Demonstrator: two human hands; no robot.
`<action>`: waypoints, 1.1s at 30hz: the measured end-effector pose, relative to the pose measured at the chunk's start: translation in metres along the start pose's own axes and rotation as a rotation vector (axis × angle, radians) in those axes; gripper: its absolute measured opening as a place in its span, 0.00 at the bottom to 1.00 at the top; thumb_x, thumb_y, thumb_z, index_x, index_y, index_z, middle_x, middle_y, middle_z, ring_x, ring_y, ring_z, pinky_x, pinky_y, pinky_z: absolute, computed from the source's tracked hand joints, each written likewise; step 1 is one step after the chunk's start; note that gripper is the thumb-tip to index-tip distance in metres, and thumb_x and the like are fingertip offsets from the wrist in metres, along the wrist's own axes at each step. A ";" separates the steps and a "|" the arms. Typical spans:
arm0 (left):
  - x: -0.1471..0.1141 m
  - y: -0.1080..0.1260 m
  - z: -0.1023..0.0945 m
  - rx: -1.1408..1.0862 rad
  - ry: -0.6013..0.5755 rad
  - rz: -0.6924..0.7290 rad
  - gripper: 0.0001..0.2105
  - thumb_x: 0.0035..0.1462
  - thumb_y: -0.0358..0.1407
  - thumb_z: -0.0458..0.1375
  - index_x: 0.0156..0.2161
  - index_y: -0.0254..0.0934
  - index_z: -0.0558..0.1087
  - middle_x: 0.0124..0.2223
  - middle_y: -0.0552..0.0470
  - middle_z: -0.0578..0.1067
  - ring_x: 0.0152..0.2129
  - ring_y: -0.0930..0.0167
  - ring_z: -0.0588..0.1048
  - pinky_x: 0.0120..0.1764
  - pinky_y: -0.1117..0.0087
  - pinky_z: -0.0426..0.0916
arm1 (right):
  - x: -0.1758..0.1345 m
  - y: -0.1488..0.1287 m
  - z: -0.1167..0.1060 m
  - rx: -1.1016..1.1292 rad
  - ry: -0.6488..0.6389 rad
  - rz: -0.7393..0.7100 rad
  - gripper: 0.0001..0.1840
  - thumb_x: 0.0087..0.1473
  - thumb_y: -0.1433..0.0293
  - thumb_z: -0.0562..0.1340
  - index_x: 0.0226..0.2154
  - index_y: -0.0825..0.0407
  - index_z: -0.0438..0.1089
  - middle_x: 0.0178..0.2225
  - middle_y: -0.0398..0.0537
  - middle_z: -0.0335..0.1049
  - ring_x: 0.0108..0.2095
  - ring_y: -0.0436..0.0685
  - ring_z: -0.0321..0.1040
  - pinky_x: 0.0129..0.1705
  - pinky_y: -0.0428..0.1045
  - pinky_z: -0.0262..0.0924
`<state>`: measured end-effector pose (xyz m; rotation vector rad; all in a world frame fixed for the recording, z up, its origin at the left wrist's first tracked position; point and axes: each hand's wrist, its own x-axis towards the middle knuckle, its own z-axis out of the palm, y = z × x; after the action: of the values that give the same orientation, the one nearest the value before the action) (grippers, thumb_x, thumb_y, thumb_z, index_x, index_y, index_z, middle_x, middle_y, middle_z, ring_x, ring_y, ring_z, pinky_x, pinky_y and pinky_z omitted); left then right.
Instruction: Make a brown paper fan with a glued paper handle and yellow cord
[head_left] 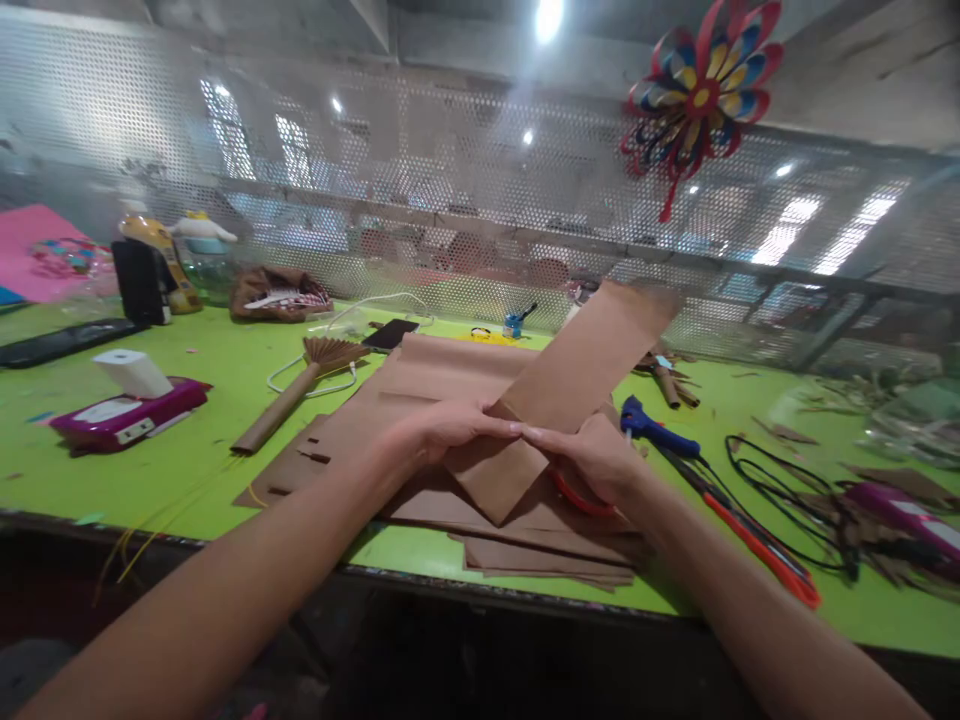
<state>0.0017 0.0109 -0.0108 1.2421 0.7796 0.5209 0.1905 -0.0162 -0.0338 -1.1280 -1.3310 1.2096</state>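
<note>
Both thumbs meet at the middle of a long strip of brown paper (577, 365), which slants up to the right above the table. My left hand (469, 425) pinches its left edge, and my right hand (600, 455) grips the right edge; their fingers beneath the strip are hidden. The lower end of the strip shows below the thumbs. Under it lies a pile of brown paper sheets (360, 415). Red scissor-like handles (583, 497) peek out beside my right hand, partly covered.
To the right lie a blue glue gun (660, 428), a red-handled tool (761, 545) and black cable. A rolled paper stem with a pleated fan (281, 400) rests at left, near a purple power strip (131, 415). A perforated metal screen (480, 190) stands behind.
</note>
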 end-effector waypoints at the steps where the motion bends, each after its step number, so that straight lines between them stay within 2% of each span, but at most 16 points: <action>1: 0.000 0.001 0.000 -0.008 0.012 -0.013 0.18 0.45 0.37 0.64 0.43 0.34 0.75 0.41 0.44 0.78 0.33 0.65 0.76 0.37 0.66 0.69 | 0.000 0.002 0.001 0.008 -0.002 0.012 0.20 0.34 0.62 0.72 0.30 0.58 0.74 0.20 0.49 0.73 0.17 0.51 0.63 0.18 0.46 0.55; 4: -0.002 0.006 -0.001 -0.047 0.050 -0.050 0.17 0.44 0.38 0.65 0.40 0.33 0.76 0.40 0.43 0.78 0.32 0.65 0.77 0.36 0.67 0.70 | 0.003 0.003 0.003 0.081 0.018 0.046 0.17 0.35 0.62 0.71 0.26 0.58 0.72 0.18 0.46 0.70 0.13 0.46 0.57 0.15 0.45 0.49; 6: -0.003 0.010 -0.002 -0.095 0.114 -0.033 0.16 0.44 0.39 0.65 0.38 0.32 0.76 0.38 0.43 0.79 0.30 0.66 0.77 0.34 0.69 0.70 | 0.007 0.002 0.004 0.168 0.053 0.052 0.16 0.34 0.63 0.72 0.22 0.58 0.70 0.15 0.43 0.68 0.11 0.45 0.54 0.14 0.44 0.48; 9: -0.003 0.015 -0.005 -0.230 0.265 0.036 0.16 0.44 0.39 0.65 0.38 0.32 0.76 0.37 0.44 0.79 0.30 0.66 0.77 0.32 0.70 0.71 | 0.014 0.001 0.005 0.279 0.134 0.055 0.18 0.31 0.65 0.73 0.18 0.57 0.66 0.14 0.41 0.65 0.11 0.45 0.55 0.12 0.43 0.47; 12: 0.000 0.017 -0.001 -0.372 0.367 0.111 0.12 0.45 0.33 0.64 0.38 0.32 0.75 0.35 0.45 0.78 0.27 0.69 0.77 0.31 0.73 0.72 | 0.021 0.001 0.004 0.327 0.207 0.039 0.20 0.30 0.63 0.73 0.17 0.56 0.62 0.13 0.39 0.62 0.12 0.45 0.57 0.11 0.42 0.45; 15: 0.004 0.014 0.007 -0.419 0.343 0.193 0.11 0.48 0.30 0.62 0.39 0.30 0.74 0.35 0.44 0.78 0.27 0.70 0.77 0.32 0.73 0.72 | 0.025 0.002 0.003 0.345 0.254 0.007 0.21 0.30 0.63 0.73 0.19 0.55 0.61 0.13 0.37 0.61 0.12 0.45 0.57 0.12 0.41 0.47; 17: 0.007 0.010 0.012 -0.414 0.302 0.198 0.12 0.50 0.30 0.60 0.41 0.29 0.74 0.36 0.42 0.79 0.28 0.67 0.77 0.33 0.70 0.73 | 0.025 0.003 0.005 0.343 0.268 -0.005 0.21 0.30 0.62 0.72 0.20 0.55 0.62 0.14 0.38 0.62 0.13 0.44 0.57 0.13 0.41 0.48; 20: 0.013 0.003 0.014 -0.426 0.327 0.199 0.13 0.52 0.30 0.59 0.44 0.29 0.73 0.37 0.41 0.79 0.29 0.65 0.78 0.33 0.67 0.74 | 0.024 0.006 0.009 0.318 0.273 -0.016 0.22 0.31 0.61 0.72 0.19 0.56 0.61 0.14 0.39 0.63 0.13 0.44 0.57 0.13 0.41 0.48; 23: 0.019 -0.002 0.011 -0.448 0.340 0.222 0.13 0.53 0.29 0.58 0.45 0.29 0.72 0.36 0.40 0.79 0.28 0.64 0.78 0.33 0.65 0.74 | 0.025 0.009 0.010 0.269 0.245 -0.011 0.21 0.33 0.59 0.71 0.19 0.55 0.62 0.14 0.39 0.62 0.14 0.45 0.57 0.13 0.41 0.50; 26: 0.021 -0.002 0.005 -0.463 0.369 0.241 0.13 0.53 0.28 0.57 0.45 0.29 0.73 0.34 0.41 0.79 0.27 0.65 0.78 0.35 0.66 0.74 | 0.026 0.008 0.006 0.186 0.152 0.028 0.21 0.37 0.56 0.68 0.21 0.56 0.64 0.16 0.43 0.65 0.16 0.47 0.60 0.16 0.42 0.54; 30: 0.020 0.002 -0.002 -0.479 0.450 0.225 0.11 0.54 0.27 0.56 0.42 0.28 0.74 0.32 0.42 0.79 0.26 0.66 0.78 0.34 0.67 0.74 | 0.019 -0.004 -0.017 0.010 0.028 0.095 0.20 0.46 0.55 0.62 0.24 0.56 0.67 0.20 0.47 0.69 0.20 0.49 0.64 0.22 0.44 0.57; 33: 0.019 0.004 -0.005 -0.482 0.436 0.219 0.09 0.54 0.27 0.56 0.40 0.29 0.74 0.32 0.43 0.79 0.25 0.68 0.78 0.33 0.69 0.74 | 0.005 -0.015 -0.041 -0.195 -0.018 0.100 0.15 0.44 0.60 0.65 0.21 0.56 0.69 0.19 0.45 0.67 0.23 0.51 0.64 0.26 0.45 0.56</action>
<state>0.0104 0.0284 -0.0120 0.7721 0.8180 1.1136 0.2309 -0.0083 -0.0168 -1.3380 -1.4455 1.1825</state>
